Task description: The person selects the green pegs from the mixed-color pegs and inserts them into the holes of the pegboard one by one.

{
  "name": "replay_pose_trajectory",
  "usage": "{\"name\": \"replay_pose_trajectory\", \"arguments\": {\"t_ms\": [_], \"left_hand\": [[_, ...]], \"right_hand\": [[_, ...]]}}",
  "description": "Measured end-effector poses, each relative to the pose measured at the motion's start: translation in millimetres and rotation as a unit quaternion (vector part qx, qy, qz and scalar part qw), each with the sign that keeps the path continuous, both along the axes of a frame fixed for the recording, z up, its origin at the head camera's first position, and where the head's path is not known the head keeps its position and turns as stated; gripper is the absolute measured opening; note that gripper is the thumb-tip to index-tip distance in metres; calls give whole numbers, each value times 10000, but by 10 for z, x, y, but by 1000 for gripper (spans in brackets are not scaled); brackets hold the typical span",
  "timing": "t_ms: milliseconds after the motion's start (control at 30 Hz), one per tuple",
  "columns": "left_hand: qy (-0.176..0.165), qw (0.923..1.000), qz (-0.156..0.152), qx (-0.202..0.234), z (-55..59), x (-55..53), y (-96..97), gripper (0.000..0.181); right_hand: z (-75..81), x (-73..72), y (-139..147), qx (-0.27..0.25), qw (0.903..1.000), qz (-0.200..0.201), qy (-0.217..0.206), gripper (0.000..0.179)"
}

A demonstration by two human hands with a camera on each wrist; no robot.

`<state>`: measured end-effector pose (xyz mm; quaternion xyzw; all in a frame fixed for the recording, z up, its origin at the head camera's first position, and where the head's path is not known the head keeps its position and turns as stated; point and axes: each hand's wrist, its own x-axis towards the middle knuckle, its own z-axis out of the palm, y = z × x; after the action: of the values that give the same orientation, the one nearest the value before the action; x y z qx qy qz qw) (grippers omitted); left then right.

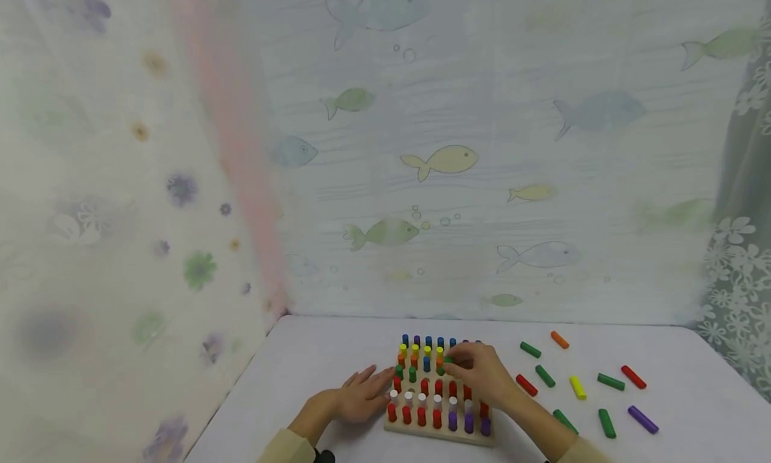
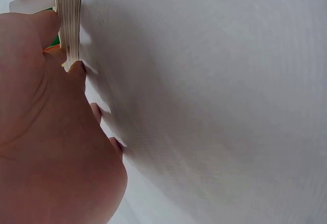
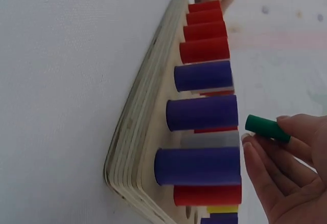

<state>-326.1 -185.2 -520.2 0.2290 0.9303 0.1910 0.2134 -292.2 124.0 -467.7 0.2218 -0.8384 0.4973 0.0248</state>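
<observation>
A wooden pegboard stands on the table, with rows of coloured pegs upright in it. Over the board, my right hand pinches a green peg between thumb and fingertips; in the right wrist view the peg is tilted and apart from the purple pegs in front. My left hand rests at the board's left side with fingers extended, its thumb at the front corner. The left wrist view shows its fingertips against the layered board edge. Part of the board's right side is hidden behind my right hand.
Loose pegs lie on the white cloth to the right, among them a purple peg, a yellow peg, an orange peg, a red peg and several green pegs. A fish-patterned curtain hangs behind the table.
</observation>
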Motion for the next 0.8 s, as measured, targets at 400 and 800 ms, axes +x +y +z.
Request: {"name": "replay_pose_trajectory", "arguments": {"t_ms": [400, 800], "left_hand": [[99, 9999, 55, -71, 62, 45, 36, 68], [92, 9999, -69, -72, 29, 14, 13, 69]], "right_hand": [[-76, -78, -210, 336, 9989, -42, 321, 16], [-110, -86, -303, 646, 9976, -244, 97, 18]]}}
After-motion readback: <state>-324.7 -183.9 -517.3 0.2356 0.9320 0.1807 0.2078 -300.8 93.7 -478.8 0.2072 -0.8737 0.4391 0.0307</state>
